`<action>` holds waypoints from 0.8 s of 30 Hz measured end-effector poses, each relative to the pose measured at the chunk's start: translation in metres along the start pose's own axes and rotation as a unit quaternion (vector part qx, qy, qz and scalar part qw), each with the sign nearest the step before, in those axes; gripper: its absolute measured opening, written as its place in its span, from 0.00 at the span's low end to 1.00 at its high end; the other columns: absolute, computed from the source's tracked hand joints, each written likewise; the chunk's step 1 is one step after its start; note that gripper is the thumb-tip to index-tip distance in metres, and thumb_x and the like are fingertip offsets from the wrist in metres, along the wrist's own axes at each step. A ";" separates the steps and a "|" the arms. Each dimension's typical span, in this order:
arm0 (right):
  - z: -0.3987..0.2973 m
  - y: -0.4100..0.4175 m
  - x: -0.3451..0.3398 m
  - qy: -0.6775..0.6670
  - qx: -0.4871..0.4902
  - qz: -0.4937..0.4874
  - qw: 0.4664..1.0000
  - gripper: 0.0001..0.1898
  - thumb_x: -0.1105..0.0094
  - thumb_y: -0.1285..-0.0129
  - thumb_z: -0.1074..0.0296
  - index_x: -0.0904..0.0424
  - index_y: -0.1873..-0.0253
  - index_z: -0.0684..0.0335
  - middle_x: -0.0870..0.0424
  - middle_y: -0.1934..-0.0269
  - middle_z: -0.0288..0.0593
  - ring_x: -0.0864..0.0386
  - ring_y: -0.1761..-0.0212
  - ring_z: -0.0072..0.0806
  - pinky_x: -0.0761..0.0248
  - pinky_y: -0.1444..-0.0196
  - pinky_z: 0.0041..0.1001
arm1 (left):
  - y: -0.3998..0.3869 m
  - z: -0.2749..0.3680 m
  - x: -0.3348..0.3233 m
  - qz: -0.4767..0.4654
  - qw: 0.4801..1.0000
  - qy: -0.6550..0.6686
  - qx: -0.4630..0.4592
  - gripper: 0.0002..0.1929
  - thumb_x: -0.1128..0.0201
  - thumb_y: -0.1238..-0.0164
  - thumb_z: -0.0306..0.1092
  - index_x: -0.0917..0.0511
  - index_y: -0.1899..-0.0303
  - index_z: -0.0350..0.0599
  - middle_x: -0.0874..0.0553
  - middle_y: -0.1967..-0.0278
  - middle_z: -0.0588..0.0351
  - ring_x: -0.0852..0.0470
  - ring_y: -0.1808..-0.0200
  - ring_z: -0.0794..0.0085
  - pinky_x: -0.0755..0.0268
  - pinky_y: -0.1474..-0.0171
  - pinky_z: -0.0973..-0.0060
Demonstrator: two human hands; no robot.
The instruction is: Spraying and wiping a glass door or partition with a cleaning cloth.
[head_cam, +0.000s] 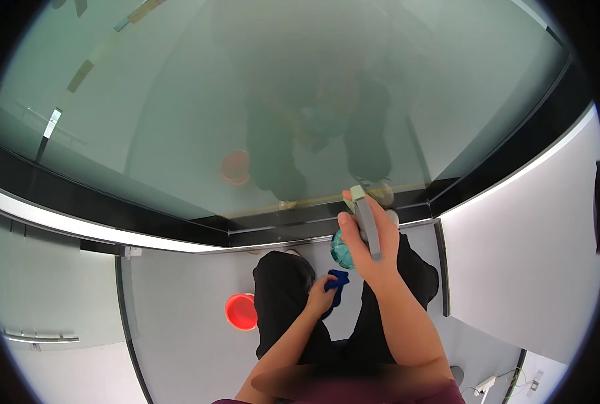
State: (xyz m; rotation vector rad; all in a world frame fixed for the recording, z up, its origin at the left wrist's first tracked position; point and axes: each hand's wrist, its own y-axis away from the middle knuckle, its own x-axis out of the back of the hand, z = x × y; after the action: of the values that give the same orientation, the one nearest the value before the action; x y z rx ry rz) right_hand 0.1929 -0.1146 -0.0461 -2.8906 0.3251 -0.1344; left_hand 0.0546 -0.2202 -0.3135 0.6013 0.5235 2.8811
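Observation:
My right hand [375,237] grips a spray bottle by its grey and pale green trigger head [365,217]. The teal see-through body of the bottle [341,251] shows below my fingers, partly hidden by the hand. Its nozzle points at the large glass panel [320,126] before me. Lower down, between my knees, my left hand [321,297] holds a crumpled dark blue cloth [337,280] that hangs below the fingers. The cloth is apart from the glass.
An orange-red bucket [241,312] stands on the grey floor [183,313] beside my left leg. A black frame [279,233] runs along the glass's foot. At left is a glass door with a metal handle [42,339]; a white wall panel [512,242] rises at right. A power strip [485,385] with cables lies lower right.

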 end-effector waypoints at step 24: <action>0.003 0.021 -0.002 -0.009 0.105 -0.111 0.988 0.17 0.39 0.35 0.61 0.21 0.47 0.65 0.17 0.53 0.45 0.19 0.56 0.33 0.29 0.49 0.27 | -0.014 -0.006 0.018 0.144 0.901 0.381 0.152 0.17 0.37 0.35 0.32 0.27 0.46 0.41 0.19 0.58 0.56 0.20 0.60 0.74 0.27 0.55 0.76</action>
State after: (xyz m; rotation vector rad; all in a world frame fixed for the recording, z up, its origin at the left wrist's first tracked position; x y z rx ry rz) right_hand 0.1871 -0.1339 -0.0539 -2.7068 -0.0148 -0.1674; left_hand 0.0368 -0.2055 -0.3170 -0.5257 1.0689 3.2666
